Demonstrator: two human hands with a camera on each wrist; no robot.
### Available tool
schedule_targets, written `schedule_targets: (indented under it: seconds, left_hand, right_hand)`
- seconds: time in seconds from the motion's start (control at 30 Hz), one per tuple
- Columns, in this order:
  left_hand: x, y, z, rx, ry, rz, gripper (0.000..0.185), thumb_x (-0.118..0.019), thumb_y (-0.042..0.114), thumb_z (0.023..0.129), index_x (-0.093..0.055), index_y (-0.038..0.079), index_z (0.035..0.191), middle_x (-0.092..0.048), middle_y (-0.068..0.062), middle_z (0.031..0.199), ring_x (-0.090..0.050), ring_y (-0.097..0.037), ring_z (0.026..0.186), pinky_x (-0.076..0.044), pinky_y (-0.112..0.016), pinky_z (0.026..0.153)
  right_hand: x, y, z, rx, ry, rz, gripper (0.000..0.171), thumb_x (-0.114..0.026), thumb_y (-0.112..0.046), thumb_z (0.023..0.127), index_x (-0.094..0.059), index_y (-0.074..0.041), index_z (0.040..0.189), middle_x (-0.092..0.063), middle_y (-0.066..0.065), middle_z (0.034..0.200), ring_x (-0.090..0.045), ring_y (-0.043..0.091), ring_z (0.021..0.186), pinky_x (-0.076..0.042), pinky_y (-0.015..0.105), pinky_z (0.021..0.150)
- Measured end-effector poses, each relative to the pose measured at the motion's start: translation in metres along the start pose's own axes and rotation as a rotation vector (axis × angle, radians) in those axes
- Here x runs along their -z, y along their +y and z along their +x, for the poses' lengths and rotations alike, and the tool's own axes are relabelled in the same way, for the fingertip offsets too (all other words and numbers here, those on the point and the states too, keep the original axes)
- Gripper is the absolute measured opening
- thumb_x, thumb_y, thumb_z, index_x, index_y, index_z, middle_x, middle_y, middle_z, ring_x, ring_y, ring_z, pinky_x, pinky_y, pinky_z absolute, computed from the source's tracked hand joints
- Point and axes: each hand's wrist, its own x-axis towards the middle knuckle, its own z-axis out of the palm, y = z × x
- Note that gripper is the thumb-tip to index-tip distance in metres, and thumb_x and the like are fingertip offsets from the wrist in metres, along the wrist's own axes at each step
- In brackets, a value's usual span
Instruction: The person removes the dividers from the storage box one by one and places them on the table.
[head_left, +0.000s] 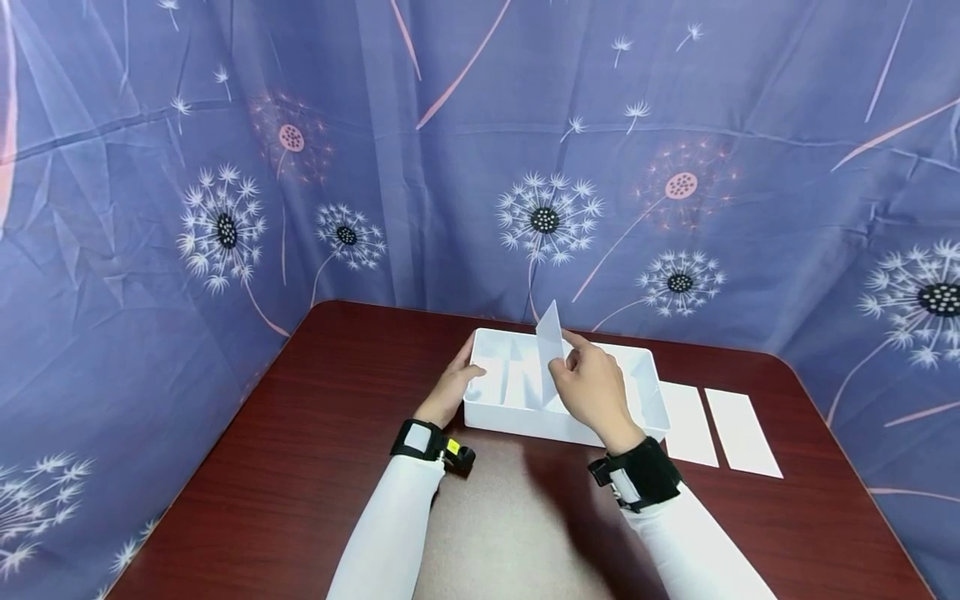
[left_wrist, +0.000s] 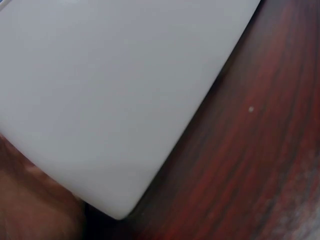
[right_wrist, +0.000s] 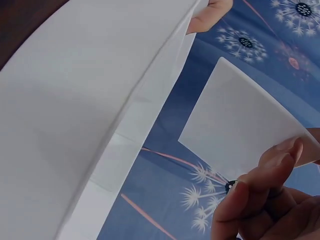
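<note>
A white rectangular tray stands on the dark red table. One white divider stands inside it. My right hand pinches a second white divider panel and holds it upright over the tray's middle; the right wrist view shows this panel between my fingers, beside the tray wall. My left hand grips the tray's left end, thumb on the rim. In the left wrist view the tray corner fills the frame above the table.
Two more white flat panels lie side by side on the table right of the tray. A blue dandelion-print curtain closes off the back and both sides. The table's near part is bare wood.
</note>
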Motion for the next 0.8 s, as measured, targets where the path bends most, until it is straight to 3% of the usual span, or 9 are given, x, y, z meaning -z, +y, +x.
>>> schedule_targets:
  seconds: [0.47,0.8]
  left_hand:
    - [0.001,-0.002,0.001,-0.01,-0.013,-0.017,0.084,-0.052,0.011,0.095,-0.014,0.027,0.168,-0.008,0.007,0.176,0.0,-0.021,0.162,-0.006,-0.058,0.129]
    - [0.002,-0.004,0.002,-0.024,-0.024,-0.023,0.084,-0.051,0.01,0.095,-0.014,0.028,0.168,-0.007,0.007,0.176,0.002,-0.022,0.162,-0.004,-0.059,0.129]
  right_hand:
    - [0.043,0.035,-0.041,-0.117,0.025,0.117,0.049,-0.061,-0.008,0.094,-0.06,-0.005,0.143,-0.051,-0.001,0.062,-0.038,0.005,0.049,-0.032,0.026,0.05]
    - [0.087,0.09,-0.084,-0.282,-0.016,0.274,0.055,-0.059,-0.015,0.104,-0.043,0.0,0.153,-0.063,-0.015,0.077,-0.054,0.002,0.06,-0.048,0.025,0.052]
